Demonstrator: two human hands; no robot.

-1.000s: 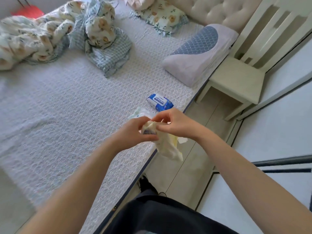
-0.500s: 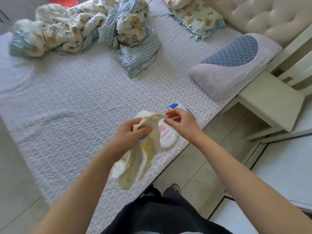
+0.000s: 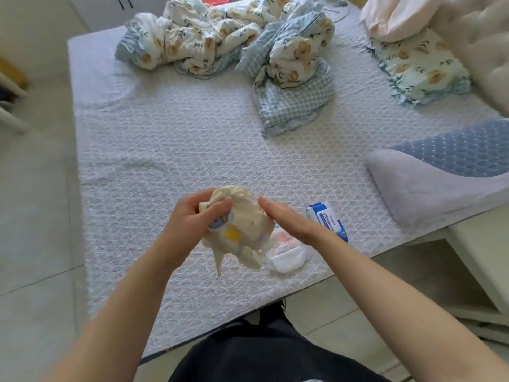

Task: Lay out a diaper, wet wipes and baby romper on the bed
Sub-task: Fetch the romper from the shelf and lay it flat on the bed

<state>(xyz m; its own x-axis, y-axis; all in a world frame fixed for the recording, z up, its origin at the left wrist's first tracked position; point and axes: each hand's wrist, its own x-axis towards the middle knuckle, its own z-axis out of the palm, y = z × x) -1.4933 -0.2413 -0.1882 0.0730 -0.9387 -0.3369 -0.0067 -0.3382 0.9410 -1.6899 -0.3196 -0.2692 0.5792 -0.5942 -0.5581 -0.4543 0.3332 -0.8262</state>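
A cream baby romper (image 3: 242, 227) with a small yellow and blue print hangs bunched above the near edge of the bed (image 3: 170, 150). My left hand (image 3: 190, 221) grips its upper part. With straight fingers, my right hand (image 3: 286, 219) touches the romper's right side. A white diaper (image 3: 286, 253) lies on the bed just below my right hand, partly hidden by the romper. A blue and white pack of wet wipes (image 3: 327, 219) lies to the right of the diaper, near the bed's edge.
A crumpled floral and checked blanket (image 3: 248, 51) lies across the far side of the bed. A grey and blue contoured pillow (image 3: 440, 177) sits at the right, a floral pillow (image 3: 421, 67) behind it. A pale chair (image 3: 484, 260) stands beside the bed on the right.
The view has swung left over the bed. The romper has moved from beyond the bed's edge to above the mattress. My right hand has let go of it and straightened its fingers.
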